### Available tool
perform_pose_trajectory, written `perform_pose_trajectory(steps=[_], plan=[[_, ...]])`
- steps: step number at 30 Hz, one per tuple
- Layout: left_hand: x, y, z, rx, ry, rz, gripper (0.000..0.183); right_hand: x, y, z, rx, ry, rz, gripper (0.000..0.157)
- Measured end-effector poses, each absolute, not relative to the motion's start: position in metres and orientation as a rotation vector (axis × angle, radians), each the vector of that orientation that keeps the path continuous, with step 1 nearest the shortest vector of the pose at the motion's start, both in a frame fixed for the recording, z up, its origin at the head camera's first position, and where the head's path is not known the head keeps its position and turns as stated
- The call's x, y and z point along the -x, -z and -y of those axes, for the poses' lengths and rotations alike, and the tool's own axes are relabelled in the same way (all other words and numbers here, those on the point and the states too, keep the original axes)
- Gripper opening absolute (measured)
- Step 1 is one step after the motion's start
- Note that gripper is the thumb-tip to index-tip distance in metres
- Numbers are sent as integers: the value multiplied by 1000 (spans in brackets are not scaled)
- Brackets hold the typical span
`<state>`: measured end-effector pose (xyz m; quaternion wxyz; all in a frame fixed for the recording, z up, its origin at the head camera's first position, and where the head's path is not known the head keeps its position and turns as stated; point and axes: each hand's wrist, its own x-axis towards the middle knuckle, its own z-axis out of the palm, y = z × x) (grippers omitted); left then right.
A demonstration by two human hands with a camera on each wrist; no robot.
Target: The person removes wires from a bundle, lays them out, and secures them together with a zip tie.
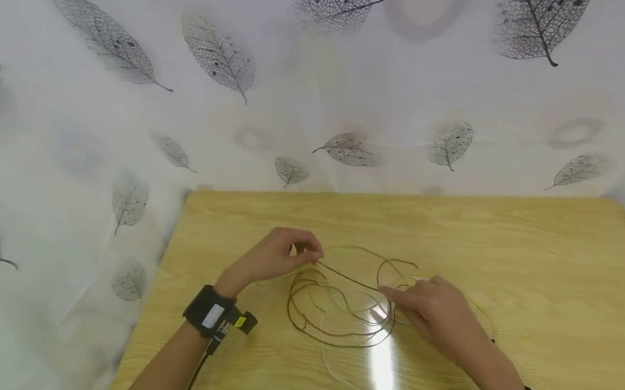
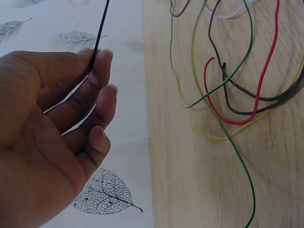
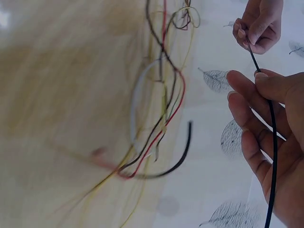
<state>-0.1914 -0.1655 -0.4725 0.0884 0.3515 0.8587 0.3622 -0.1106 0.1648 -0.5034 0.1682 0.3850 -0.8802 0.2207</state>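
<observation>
A thin black wire [image 1: 345, 275] stretches between the two hands above the table. My left hand [image 1: 279, 254] pinches it near one end between thumb and index finger, the other fingers loosely bent in the left wrist view. My right hand [image 1: 431, 310] pinches the same wire further along between thumb and index finger. In the right wrist view the black wire [image 3: 273, 190] runs on past the palm. Below the hands lies a loose tangle of wires, among them a red wire [image 2: 259, 90], a green wire [image 2: 244, 161] and a white wire [image 3: 133, 107].
The wood-grain table [image 1: 549, 277] extends to the right and toward the front. White cloth with leaf prints [image 1: 330, 76] hangs behind and to the left of it. A wrist camera strap [image 1: 207, 311] sits on the left wrist, with a cable along the forearm.
</observation>
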Motion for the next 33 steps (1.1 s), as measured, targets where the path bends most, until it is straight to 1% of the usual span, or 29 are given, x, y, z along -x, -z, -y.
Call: perform_pose_trajectory(steps=[6, 7, 9, 12, 18, 26, 31, 33], plan=[[196, 482, 163, -1012, -1066, -2538, 9, 74, 513, -198, -1017, -594, 2566, 40], [197, 483, 164, -1007, -1060, -2547, 9, 71, 514, -202, -1008, -596, 2570, 39], [198, 485, 165, -1004, -1047, -2563, 8, 68, 516, -207, -992, -592, 2564, 30], [199, 487, 167, -1010, -1041, -2564, 8, 68, 516, -210, -980, -612, 2546, 26], [199, 491, 166, -989, -1031, -2560, 9, 74, 511, -207, -959, -625, 2509, 28], [197, 498, 151, -976, -948, -2527, 18, 82, 504, -195, -969, -626, 2451, 28], [193, 497, 147, -958, -919, -2535, 16, 80, 503, -194, -990, -596, 2527, 32], [193, 496, 148, -949, -920, -2540, 15, 79, 504, -195, -994, -590, 2538, 31]])
